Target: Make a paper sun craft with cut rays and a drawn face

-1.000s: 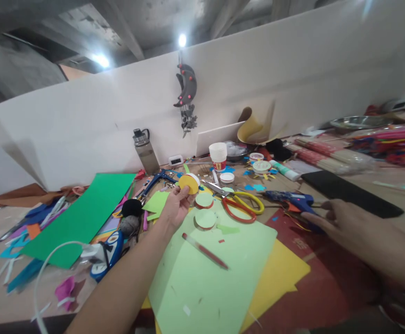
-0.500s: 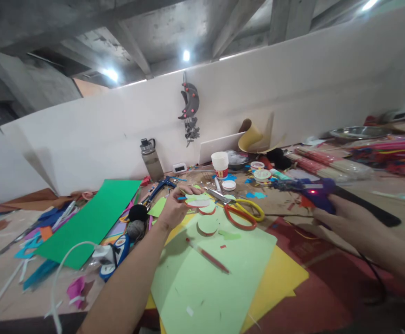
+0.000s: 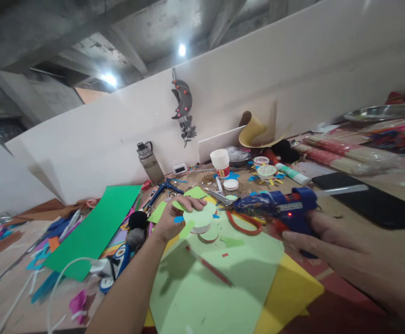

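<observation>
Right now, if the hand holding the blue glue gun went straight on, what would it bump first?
Probably the green-topped paper disc in the left hand. The right hand aims the glue gun at it; scissors lie close by, so depth is unsure.

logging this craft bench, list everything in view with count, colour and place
glue gun: 1, blue, in the right hand
disc: 1, pale green, white rim, in the left hand
scissors: 1, red handle, between disc and glue gun
pencil: 1, red, on the light sheet
light sheet: 1, pale green, table centre
yellow sheet: 1, yellow, under the light sheet
long sheet: 1, dark green, table left
bottle: 1, grey, by the wall
cup stack: 1, white, right of the bottle
moon ornament: 1, grey, on the wall
left hand: 1, grips the disc
right hand: 1, grips the glue gun
</observation>
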A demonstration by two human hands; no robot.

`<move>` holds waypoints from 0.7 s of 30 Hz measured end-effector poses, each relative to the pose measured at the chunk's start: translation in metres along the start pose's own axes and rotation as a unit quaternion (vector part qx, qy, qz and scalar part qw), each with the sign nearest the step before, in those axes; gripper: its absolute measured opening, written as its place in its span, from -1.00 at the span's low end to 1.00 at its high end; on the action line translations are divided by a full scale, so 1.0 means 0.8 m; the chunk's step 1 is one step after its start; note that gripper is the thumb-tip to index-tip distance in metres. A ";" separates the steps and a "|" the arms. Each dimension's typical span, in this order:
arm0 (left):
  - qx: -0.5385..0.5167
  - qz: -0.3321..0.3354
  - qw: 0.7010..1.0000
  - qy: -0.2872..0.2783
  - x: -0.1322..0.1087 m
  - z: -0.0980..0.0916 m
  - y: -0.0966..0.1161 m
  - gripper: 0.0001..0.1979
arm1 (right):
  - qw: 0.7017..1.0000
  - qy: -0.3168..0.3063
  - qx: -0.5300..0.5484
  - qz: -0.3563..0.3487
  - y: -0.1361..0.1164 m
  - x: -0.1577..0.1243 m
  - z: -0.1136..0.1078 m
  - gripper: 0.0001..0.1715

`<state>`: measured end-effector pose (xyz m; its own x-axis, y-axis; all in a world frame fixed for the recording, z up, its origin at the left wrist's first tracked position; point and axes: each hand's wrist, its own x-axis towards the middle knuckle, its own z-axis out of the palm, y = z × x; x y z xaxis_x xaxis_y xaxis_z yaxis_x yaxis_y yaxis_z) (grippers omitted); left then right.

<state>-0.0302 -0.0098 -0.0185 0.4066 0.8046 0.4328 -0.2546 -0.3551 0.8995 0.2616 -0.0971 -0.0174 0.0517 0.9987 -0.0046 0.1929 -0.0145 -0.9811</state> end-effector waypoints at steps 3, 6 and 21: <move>-0.009 -0.020 1.000 -0.001 0.000 0.000 -0.004 -0.67 | 0.992 -0.103 0.071 0.023 0.008 0.000 0.011 -0.55; -0.009 -0.033 0.999 -0.002 -0.001 -0.001 -0.006 -0.66 | 0.988 -0.131 0.086 0.009 0.013 0.000 0.018 -0.63; -0.029 -0.025 0.999 -0.001 -0.003 -0.006 -0.007 -0.68 | 0.989 -0.140 0.041 0.023 0.003 -0.006 0.024 -0.60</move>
<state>-0.0341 -0.0076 -0.0251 0.4214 0.8196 0.3881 -0.2839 -0.2872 0.9148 0.2430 -0.1014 -0.0236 -0.2164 0.9720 -0.0917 0.1155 -0.0677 -0.9910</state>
